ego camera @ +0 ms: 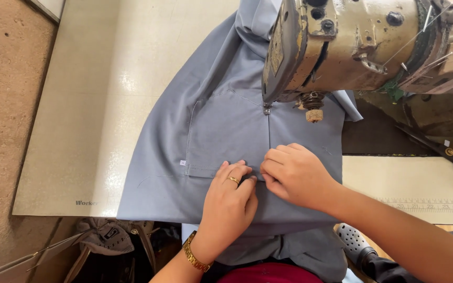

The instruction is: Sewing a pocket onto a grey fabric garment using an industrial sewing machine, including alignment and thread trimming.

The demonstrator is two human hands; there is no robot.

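Observation:
A grey-blue garment point(195, 136) with a sewn-on pocket lies spread on the sewing table under the head of an old beige sewing machine point(352, 42). Its presser foot point(267, 109) rests on the pocket's right edge. My left hand point(229, 202), wearing a ring and a gold bracelet, presses fingertips on the cloth at the pocket's lower right corner. My right hand point(294, 175) sits right beside it, fingers curled and pinching the fabric fold at the same seam. The two hands touch at the fingertips.
The cream table top point(95, 105) extends left and behind the garment. Black scissors point(446, 152) lie at the right near a printed ruler strip point(431, 203). A grey bag point(106, 241) sits below the table's front edge on the left.

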